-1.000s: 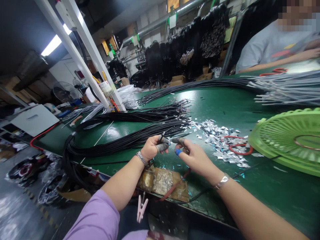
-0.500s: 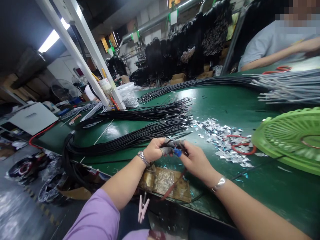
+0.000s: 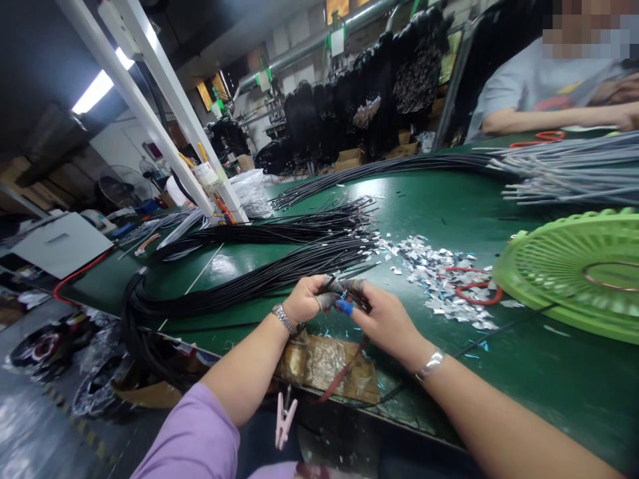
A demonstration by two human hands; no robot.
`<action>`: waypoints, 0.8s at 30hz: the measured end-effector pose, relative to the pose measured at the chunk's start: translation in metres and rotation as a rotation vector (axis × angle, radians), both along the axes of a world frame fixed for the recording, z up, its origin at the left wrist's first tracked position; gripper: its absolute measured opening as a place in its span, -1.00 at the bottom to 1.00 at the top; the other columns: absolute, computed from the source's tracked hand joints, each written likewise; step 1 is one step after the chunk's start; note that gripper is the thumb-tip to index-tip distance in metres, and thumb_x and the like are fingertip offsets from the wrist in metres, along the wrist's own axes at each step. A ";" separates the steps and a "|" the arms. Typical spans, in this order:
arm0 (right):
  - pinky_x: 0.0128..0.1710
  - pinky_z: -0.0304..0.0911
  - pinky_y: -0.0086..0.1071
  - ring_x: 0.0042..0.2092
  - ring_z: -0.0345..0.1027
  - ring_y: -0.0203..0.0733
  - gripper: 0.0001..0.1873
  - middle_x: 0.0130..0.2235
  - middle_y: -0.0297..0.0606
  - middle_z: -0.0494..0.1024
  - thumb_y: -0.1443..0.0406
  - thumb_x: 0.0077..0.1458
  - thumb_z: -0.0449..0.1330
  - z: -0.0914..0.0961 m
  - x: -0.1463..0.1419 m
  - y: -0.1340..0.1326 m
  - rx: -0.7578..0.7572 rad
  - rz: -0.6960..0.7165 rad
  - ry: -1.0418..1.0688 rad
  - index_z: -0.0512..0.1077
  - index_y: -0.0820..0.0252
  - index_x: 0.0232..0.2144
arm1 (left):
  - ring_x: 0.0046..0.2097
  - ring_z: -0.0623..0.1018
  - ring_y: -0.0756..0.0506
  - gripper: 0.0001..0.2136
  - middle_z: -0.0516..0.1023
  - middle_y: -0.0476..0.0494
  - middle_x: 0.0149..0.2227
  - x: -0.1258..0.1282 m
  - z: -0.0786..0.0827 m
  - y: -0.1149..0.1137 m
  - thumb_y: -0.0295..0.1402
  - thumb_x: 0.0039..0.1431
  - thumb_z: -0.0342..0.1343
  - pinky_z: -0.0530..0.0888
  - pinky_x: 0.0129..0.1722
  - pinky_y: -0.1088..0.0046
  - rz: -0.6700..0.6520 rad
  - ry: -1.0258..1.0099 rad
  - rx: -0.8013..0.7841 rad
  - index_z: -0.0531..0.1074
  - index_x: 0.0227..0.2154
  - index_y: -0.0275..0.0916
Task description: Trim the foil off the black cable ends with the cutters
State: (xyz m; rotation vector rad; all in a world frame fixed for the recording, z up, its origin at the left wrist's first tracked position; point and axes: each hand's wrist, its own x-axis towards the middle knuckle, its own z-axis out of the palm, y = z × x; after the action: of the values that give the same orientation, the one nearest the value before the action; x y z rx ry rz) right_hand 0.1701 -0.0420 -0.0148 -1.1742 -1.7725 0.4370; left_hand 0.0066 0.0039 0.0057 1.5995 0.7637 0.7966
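My left hand, a watch on its wrist, is closed with thumb and wrapped fingers on the end of a black cable. Close against it, my right hand pinches at the same cable end. Blue covering wraps one of its fingertips, and grey wrapping covers others. Thin light-blue strands show between the fingertips; the exact grip there is partly hidden. Just beyond my hands lies a bundle of black cables, its cut ends pointing right. Below them a taped cardboard piece sits at the table edge.
Foil scraps and red-handled scissors lie right of my hands, beside a green fan grille. Grey cables lie at the far right, before a co-worker. White posts rise at left. A pink clothespin hangs at the edge.
The view has shifted slightly. My hands stay together at the cable end, with light-blue strands now showing between the fingers. The co-worker's arm has lowered toward the table.
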 end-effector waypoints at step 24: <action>-0.53 0.03 -0.40 -0.53 0.10 -0.29 -0.61 -0.59 -0.39 0.36 -0.02 -0.19 0.30 -0.002 -0.004 0.008 -0.365 0.115 0.403 0.33 0.14 -0.52 | -0.51 0.41 0.03 -0.91 0.47 -0.04 -0.56 -0.001 -0.002 0.000 -0.38 -0.08 0.17 0.34 -0.46 0.54 -0.015 0.208 0.238 0.44 -0.52 -0.31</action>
State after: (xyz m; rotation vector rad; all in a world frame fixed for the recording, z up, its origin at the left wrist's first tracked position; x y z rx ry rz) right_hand 0.1659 -0.0338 -0.0172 -1.1328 -1.4454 1.0250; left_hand 0.0052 0.0038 0.0034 1.9222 0.8266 0.7386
